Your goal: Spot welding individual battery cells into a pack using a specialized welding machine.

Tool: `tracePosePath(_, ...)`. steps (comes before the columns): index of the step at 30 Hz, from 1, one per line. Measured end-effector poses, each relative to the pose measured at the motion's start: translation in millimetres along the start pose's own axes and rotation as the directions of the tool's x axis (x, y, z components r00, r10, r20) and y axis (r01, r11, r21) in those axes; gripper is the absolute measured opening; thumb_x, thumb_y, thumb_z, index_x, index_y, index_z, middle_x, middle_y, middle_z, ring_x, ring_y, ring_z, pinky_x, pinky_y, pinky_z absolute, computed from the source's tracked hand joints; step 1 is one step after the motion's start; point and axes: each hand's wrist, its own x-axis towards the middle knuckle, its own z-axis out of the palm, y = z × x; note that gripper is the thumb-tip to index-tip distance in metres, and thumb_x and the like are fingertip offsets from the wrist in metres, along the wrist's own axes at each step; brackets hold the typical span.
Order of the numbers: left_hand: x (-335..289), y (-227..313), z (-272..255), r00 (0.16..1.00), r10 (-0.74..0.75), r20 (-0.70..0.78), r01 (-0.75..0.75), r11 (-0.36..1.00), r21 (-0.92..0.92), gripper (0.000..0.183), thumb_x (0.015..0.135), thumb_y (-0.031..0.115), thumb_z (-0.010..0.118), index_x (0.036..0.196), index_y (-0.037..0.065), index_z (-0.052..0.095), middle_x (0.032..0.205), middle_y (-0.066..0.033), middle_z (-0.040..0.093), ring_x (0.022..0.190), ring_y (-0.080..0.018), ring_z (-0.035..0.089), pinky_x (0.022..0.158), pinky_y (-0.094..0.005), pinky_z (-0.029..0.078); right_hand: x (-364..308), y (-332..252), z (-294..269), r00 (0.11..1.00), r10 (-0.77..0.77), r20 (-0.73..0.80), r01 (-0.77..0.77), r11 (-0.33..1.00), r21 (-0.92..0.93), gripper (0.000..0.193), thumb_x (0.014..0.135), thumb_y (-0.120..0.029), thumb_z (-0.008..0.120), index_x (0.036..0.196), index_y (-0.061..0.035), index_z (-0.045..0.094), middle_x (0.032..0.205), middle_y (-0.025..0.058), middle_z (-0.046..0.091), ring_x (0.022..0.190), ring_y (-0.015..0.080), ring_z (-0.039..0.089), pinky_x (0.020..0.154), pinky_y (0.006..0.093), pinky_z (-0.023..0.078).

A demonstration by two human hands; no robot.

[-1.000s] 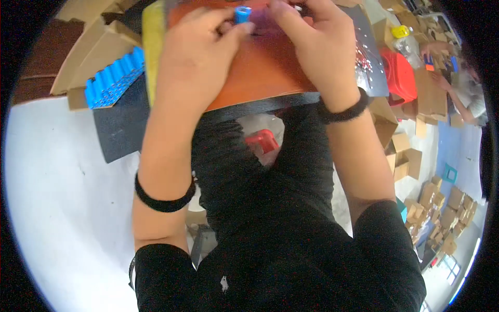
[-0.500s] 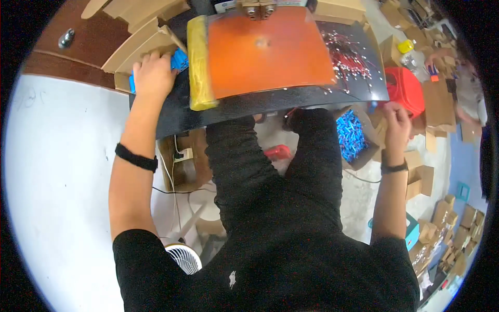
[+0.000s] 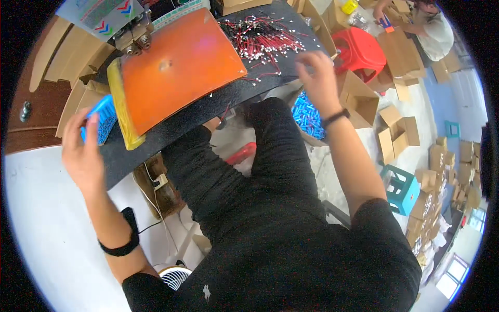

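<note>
On the left, my left hand [image 3: 84, 156] is at the near edge of a stack of blue cylinders [image 3: 106, 122], with thumb and forefinger closed about a bright blue cylinder [image 3: 100, 106]. Part of that cylinder is hidden by the fingers. My right hand [image 3: 319, 80] hovers by the table's right edge, fingers bent and apart, nothing visible in them. Nearest to it lies a spread of red and black wires with white ends [image 3: 265, 44]. Between the hands, an orange sheet [image 3: 182, 67] covers the table, with a yellow wrapped strip [image 3: 123, 106] along its left side.
A metal machine head [image 3: 136, 41] stands over the sheet's far left corner. Below my right hand, a carton holds many blue cylinders [image 3: 307, 117]. A red stool [image 3: 361, 49], cartons [image 3: 358, 99] and a teal stool [image 3: 400, 190] stand to the right. Another person [image 3: 434, 34] works at the far right.
The view has swung round. My left hand has drawn back to the near edge of the blue stack. My right hand has moved from beside the red stool toward the wires, its fingers opening.
</note>
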Motion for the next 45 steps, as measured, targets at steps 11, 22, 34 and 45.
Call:
tracePosePath(11,2,52,65,0.87,0.156,0.467,-0.182,0.983,0.011,0.03,0.087,0.016,0.063,0.116,0.008,0.064,0.101,-0.0082,0.064,0.088,-0.026,0.061,0.09,-0.0371,0.035,72,-13,50,0.984,-0.127,0.127,0.16,0.943,-0.293,0.013,0.083,-0.021,0.065,0.09,-0.0112,0.071,0.087,0.0108,0.064,0.088,0.0321,0.062,0.076,0.0421,0.051)
tracePosePath(22,12,60,98,0.941,-0.039,0.335,0.157,0.929,-0.336,0.03,0.086,0.008,0.07,0.111,-0.003,0.061,0.094,-0.0057,0.065,0.087,-0.012,0.059,0.081,-0.0262,0.048,60,-105,4,0.979,-0.006,0.201,-0.151,0.639,0.754,0.004,0.085,-0.003,0.059,0.089,-0.001,0.059,0.086,-0.0011,0.057,0.078,0.0061,0.051,0.069,0.0201,0.041)
tracePosePath(34,12,50,111,0.973,-0.142,0.18,0.209,0.873,-0.442,0.028,0.083,0.01,0.069,0.106,-0.003,0.062,0.089,-0.012,0.069,0.079,-0.0183,0.066,0.075,-0.0292,0.052,59,-124,43,0.938,0.027,0.345,-0.306,0.527,0.793,0.003,0.083,-0.003,0.06,0.085,-0.0012,0.061,0.081,-0.0037,0.059,0.074,0.0036,0.051,0.067,0.019,0.04)
tracePosePath(45,14,50,111,0.957,-0.162,0.242,0.252,0.876,-0.412,0.035,0.085,0.013,0.07,0.114,-0.003,0.061,0.087,-0.0039,0.065,0.079,-0.0091,0.058,0.074,-0.0236,0.046,59,-132,38,0.913,0.06,0.405,-0.363,0.573,0.735,0.006,0.083,-0.002,0.059,0.088,0.0009,0.06,0.086,0.0017,0.059,0.08,0.0098,0.054,0.074,0.0222,0.042)
